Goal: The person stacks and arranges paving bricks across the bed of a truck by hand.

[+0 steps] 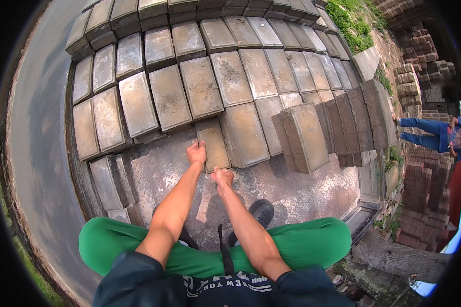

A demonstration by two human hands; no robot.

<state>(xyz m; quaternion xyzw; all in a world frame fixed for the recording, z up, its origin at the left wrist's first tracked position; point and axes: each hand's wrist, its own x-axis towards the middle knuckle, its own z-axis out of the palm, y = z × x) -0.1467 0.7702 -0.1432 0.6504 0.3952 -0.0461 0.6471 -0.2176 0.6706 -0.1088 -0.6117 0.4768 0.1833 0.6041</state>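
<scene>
Seen from the head camera, a person in green trousers (302,240) and a dark shirt crouches on the ribbed metal bed (292,189) of a truck loaded with grey concrete slabs. Both bare forearms reach forward to one narrow slab (213,143) lying flat at the near edge of the stack, about the middle of the bed. The left hand (196,153) grips the slab's near left corner, fingers curled over its edge. The right hand (222,177) is closed on the slab's near end, fingers bent tight around the lower edge. Just right of it lies a wider slab (246,134), also flat. Farther right, toward the bed's right edge, a row of slabs (343,123) stands tilted on edge, leaning against one another. Near the left edge of the bed two more slabs (112,181) lean on their sides. A dark shoe (261,211) rests on the metal beneath the right forearm. Beyond the right edge of the truck stand piles of red bricks (420,179), with another person in blue (427,134) among them.
</scene>
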